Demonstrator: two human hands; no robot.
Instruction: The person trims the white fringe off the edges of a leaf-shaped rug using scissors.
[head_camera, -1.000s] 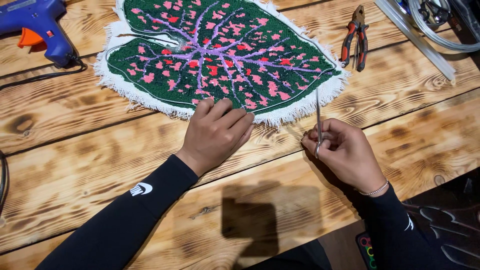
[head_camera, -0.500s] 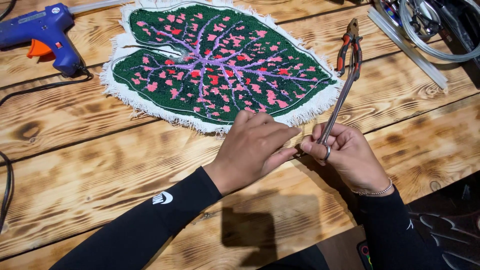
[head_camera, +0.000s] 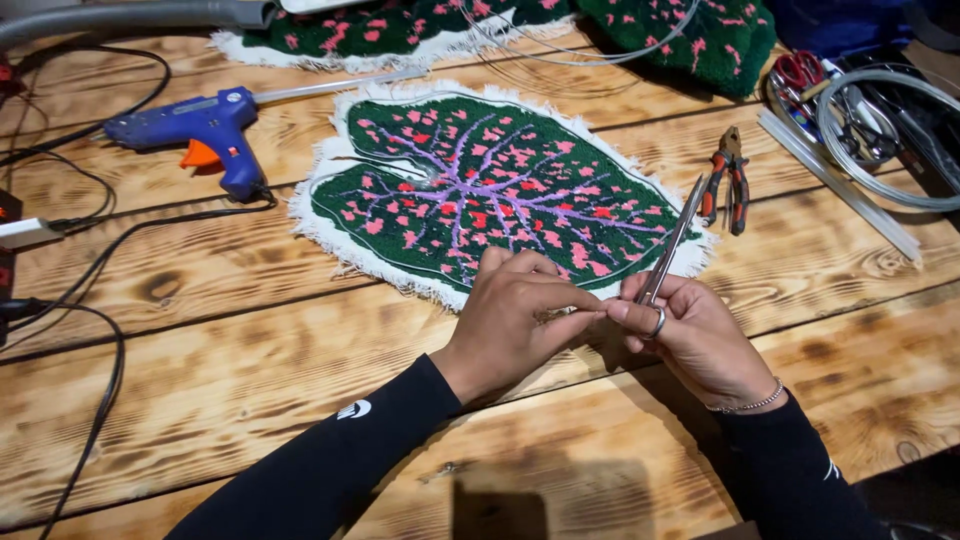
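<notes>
The right hand (head_camera: 700, 335) holds thin scissors (head_camera: 668, 248), and the left hand (head_camera: 510, 320) pinches the leaf rug (head_camera: 490, 185) fringe; trimming seems in hand, so steady blades are needed next.

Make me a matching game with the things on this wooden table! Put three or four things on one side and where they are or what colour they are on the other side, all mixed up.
Things:
1. glue gun
2. pliers
3. scissors
4. leaf-shaped rug

Descriptions:
A. green with pink spots and purple veins, white fringe round the edge
B. blue with an orange trigger, lying left of the rug
C. thin and silvery, held in the right hand
D. red and black handles, lying right of the rug

Pairs: 1-B, 2-D, 3-C, 4-A
</notes>
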